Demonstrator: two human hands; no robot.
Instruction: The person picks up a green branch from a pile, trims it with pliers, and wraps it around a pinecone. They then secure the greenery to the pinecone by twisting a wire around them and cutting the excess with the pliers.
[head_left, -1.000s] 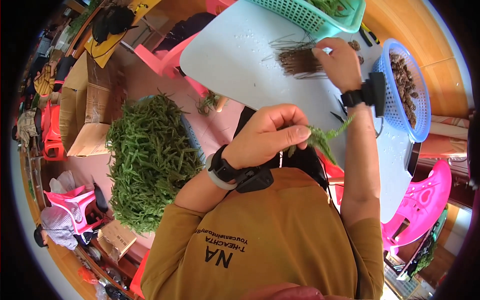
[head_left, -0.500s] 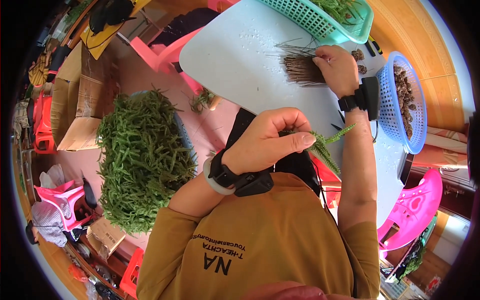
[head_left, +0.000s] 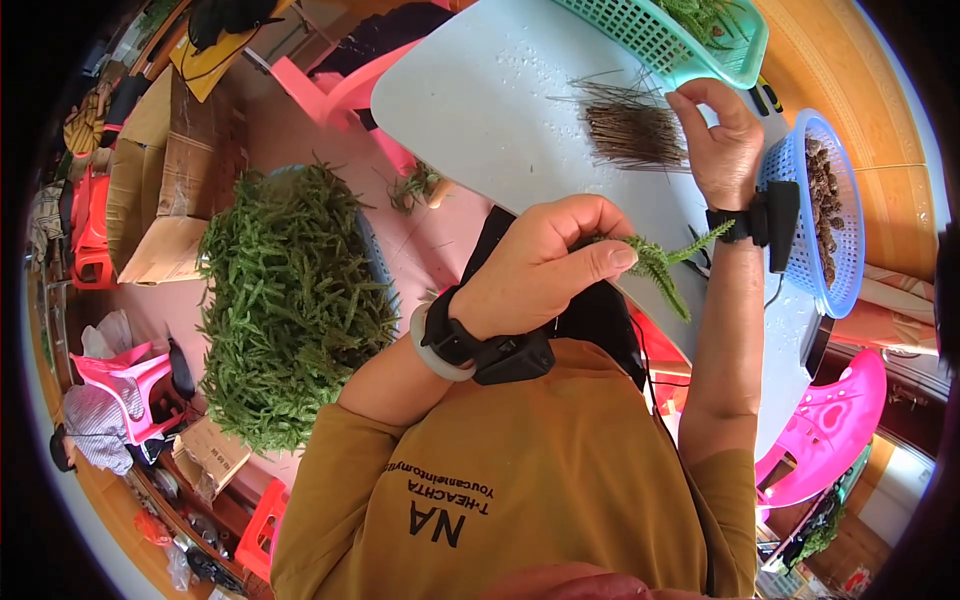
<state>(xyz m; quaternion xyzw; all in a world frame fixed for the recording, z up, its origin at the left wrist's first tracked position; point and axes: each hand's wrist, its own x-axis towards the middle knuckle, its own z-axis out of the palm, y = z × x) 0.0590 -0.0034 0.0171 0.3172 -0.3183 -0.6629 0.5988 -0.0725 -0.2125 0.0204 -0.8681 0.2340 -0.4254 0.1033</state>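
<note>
And here's the green sprig point(head_left: 660, 265), held just above the near edge of the tabletop point(head_left: 480, 120), its leafy tips fanning out rightward! The left hand point(head_left: 550, 265) has it, grip closed firmly round the stem, thumb pressed on top. Over the tabletop, the right hand point(head_left: 722, 150) is up by the bundle of thin brown stems point(head_left: 630, 135), grip pinched, thumb to forefinger; whether a fine stem sits between them, I can't tell from here! On the tabletop's far side sits the green basket point(head_left: 685, 65) with more greenery inside, and at its right side the blue basket point(head_left: 852, 260), loaded with pine cones point(head_left: 825, 205). Left of the tabletop, a great heap of green sprigs point(head_left: 295, 310); farther left of it, an open cardboard box point(head_left: 190, 180). Pink chair point(head_left: 840, 415)? Right of the tabletop!
</note>
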